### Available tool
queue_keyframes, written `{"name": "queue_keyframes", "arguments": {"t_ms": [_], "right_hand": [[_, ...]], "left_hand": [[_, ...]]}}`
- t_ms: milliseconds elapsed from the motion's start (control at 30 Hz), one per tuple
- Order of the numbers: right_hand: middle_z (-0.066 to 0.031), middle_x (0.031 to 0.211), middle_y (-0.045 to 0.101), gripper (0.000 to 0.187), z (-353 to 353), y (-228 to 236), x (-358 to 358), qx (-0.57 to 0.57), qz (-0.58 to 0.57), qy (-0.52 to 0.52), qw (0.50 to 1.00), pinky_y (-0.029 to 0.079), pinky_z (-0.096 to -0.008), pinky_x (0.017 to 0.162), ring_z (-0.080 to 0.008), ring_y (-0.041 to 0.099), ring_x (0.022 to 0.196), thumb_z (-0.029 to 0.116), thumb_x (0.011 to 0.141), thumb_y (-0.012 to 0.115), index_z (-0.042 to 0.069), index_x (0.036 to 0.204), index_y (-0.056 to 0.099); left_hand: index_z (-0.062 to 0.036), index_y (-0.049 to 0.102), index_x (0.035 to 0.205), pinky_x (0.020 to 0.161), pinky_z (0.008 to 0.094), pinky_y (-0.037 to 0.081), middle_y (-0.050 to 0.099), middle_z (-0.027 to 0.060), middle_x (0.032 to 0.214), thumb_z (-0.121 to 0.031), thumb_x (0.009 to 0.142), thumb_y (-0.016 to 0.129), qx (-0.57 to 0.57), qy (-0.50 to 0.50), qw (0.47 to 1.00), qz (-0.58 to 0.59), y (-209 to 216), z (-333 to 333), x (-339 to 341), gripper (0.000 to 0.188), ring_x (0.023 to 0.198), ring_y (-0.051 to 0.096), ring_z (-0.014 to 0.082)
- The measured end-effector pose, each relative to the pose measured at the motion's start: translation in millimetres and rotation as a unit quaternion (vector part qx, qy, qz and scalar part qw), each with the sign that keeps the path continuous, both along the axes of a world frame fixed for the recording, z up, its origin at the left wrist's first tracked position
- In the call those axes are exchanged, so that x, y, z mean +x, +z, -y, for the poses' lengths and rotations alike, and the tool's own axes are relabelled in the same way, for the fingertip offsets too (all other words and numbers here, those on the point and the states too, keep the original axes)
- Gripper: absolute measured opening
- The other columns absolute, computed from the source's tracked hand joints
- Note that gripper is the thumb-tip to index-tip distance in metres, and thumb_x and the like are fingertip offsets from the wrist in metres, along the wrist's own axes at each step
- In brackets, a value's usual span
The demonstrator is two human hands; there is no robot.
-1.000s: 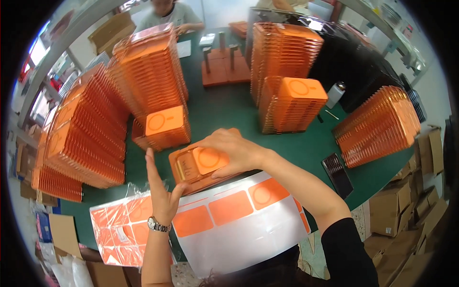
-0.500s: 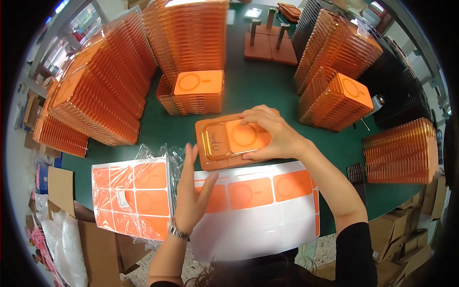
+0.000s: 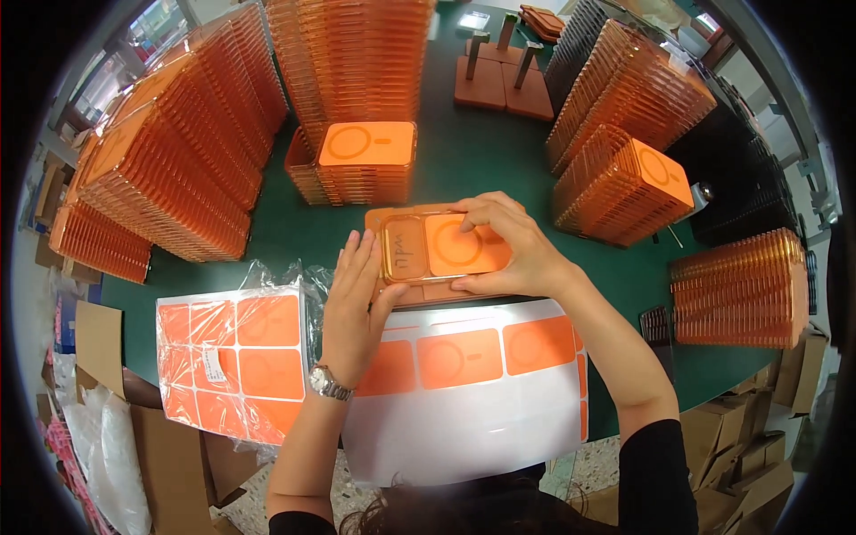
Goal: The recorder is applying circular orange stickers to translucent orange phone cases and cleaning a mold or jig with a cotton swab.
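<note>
A clear orange plastic tray (image 3: 406, 250) lies on a brown-orange block (image 3: 423, 292) in front of me. An orange sticker (image 3: 456, 245) with a ring mark covers its right part; dark handwriting shows through the left part. My right hand (image 3: 510, 248) grips the tray's right end, with fingers on the far side and thumb on the near edge. At the left end is my left hand (image 3: 352, 299), its fingers stretched out and thumb apart; it seems to touch the tray's edge. Just nearer to me, a white sheet of orange stickers (image 3: 459, 358) is spread out.
Wrapped sticker sheets (image 3: 270, 373) lie at the left. Stacked orange trays stand at far left (image 3: 169, 187), behind (image 3: 367, 174), and right (image 3: 624, 192), (image 3: 740, 290). Brown blocks with metal posts (image 3: 504, 85) stand at the back. Cardboard boxes (image 3: 727, 437) fill the floor at right.
My left hand has moved up and closer to the tray's left end. The tray looks more level and slightly turned on the block. My right hand keeps its grip.
</note>
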State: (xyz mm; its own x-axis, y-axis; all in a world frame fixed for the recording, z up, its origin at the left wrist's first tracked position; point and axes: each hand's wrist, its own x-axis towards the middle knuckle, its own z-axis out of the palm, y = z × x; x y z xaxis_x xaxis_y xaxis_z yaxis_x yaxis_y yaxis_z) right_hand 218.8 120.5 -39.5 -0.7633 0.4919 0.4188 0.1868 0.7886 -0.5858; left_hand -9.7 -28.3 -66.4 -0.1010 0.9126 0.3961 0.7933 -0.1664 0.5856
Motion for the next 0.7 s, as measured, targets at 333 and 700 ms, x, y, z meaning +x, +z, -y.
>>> {"name": "queue_keyframes", "arguments": {"t_ms": [333,700], "right_hand": [[-0.0144,0.129,0.06,0.055,3,-1,-6,-0.006,-0.045,-0.01,0.999,0.045,-0.0399,0.1,-0.0309,0.054,0.119,0.019,0.064,0.093,0.008,0.103,0.056],[-0.0237,0.147,0.046,0.104,53,73,31,-0.529,-0.425,0.141,0.721,0.057,-0.0494,0.094,-0.0409,0.06,0.119,0.08,0.088,0.047,0.005,0.157,0.025]], "left_hand": [[0.0037,0.059,0.133,0.107,0.0449,0.046,0.065,0.0156,0.131,-0.018,0.093,0.069,0.037,0.073,0.996,0.041,-1,0,8,0.047,0.121,0.061,0.0339],[-0.0023,0.046,0.147,0.118,0.0508,0.028,0.036,0.0266,0.155,-0.018,0.088,0.076,-0.023,0.033,0.999,-0.012,22,57,16,0.068,0.143,0.035,0.0447]]}}
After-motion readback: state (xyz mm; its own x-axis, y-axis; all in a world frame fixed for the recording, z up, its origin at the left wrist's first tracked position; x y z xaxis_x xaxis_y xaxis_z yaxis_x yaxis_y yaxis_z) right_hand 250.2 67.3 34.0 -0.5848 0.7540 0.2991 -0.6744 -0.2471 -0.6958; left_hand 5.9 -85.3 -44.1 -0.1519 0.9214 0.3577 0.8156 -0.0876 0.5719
